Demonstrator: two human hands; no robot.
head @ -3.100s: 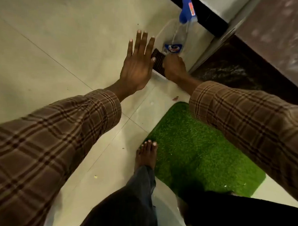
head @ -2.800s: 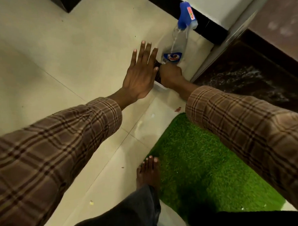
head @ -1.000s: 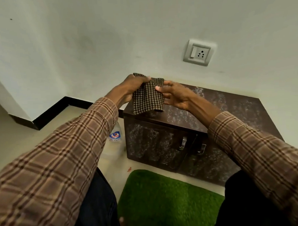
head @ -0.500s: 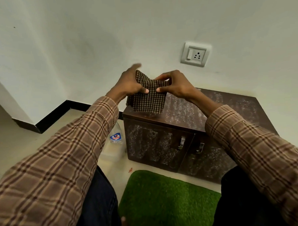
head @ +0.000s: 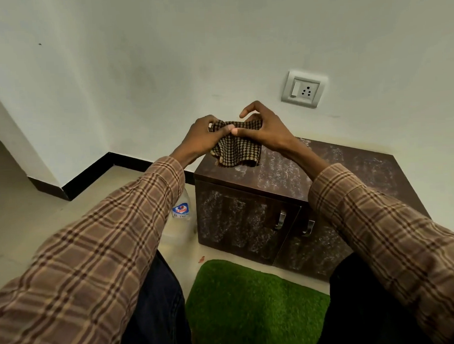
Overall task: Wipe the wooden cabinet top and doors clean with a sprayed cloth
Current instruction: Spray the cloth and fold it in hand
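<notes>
A small brown checked cloth (head: 236, 152) hangs between both hands, held up above the left end of the cabinet top. My left hand (head: 202, 137) pinches its upper left edge. My right hand (head: 264, 130) grips its upper right edge, index finger raised. The low dark wooden cabinet (head: 280, 177) stands against the wall, its top and two doors (head: 238, 220) streaked with whitish dust. Two metal handles (head: 281, 220) sit where the doors meet. The spray bottle (head: 181, 213) stands on the floor left of the cabinet, partly hidden by my left sleeve.
A green grass-like mat (head: 255, 308) lies on the pale tiled floor in front of the cabinet. A switch and socket plate (head: 304, 89) is on the white wall above it. A black skirting (head: 96, 172) runs along the wall. My knees frame the mat.
Earlier my hands were down at the spray bottle on the floor. Since then both hands lifted the cloth over the cabinet, and over the last second they have bunched its top edge closer together.
</notes>
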